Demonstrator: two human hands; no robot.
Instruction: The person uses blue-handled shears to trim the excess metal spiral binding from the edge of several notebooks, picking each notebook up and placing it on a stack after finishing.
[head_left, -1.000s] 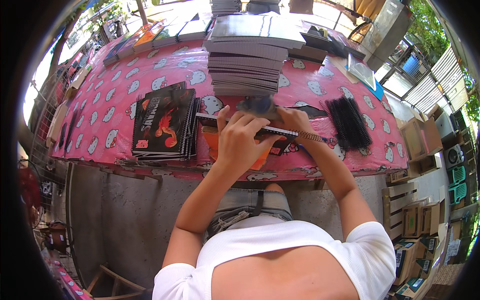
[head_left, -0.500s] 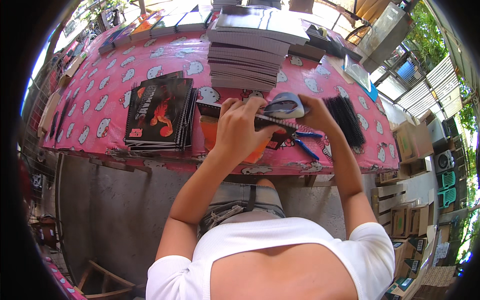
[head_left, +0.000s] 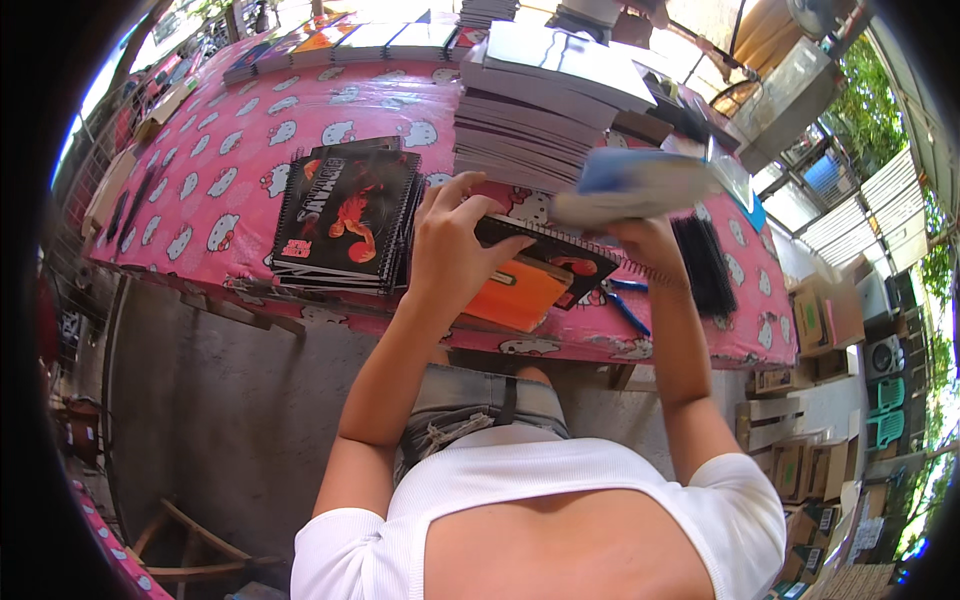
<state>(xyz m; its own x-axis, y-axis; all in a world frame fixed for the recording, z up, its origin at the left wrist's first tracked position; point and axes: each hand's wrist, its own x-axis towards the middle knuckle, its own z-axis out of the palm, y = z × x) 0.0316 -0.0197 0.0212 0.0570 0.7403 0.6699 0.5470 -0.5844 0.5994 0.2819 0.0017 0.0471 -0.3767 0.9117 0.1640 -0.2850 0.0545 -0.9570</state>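
Observation:
My left hand (head_left: 452, 248) rests with spread fingers on a black spiral notebook (head_left: 548, 259) that lies over an orange cover (head_left: 517, 295) at the table's front edge. My right hand (head_left: 645, 238) lifts a blurred blue and white notebook (head_left: 630, 185) above the table, in front of a tall pile of grey notebooks (head_left: 540, 105). To the left of my left hand lies a stack of black spiral notebooks with a red and orange picture (head_left: 347, 215).
The table carries a pink cloth with white cat faces (head_left: 230, 170). A bundle of black spiral combs (head_left: 703, 262) lies at the right, blue-handled pliers (head_left: 625, 305) near the front edge. Book rows line the far side. Cardboard boxes (head_left: 825, 315) stand at the right.
My right hand has raised the blue and white notebook off the work spot and up to the right. My left hand stays pressed on the black spiral notebook.

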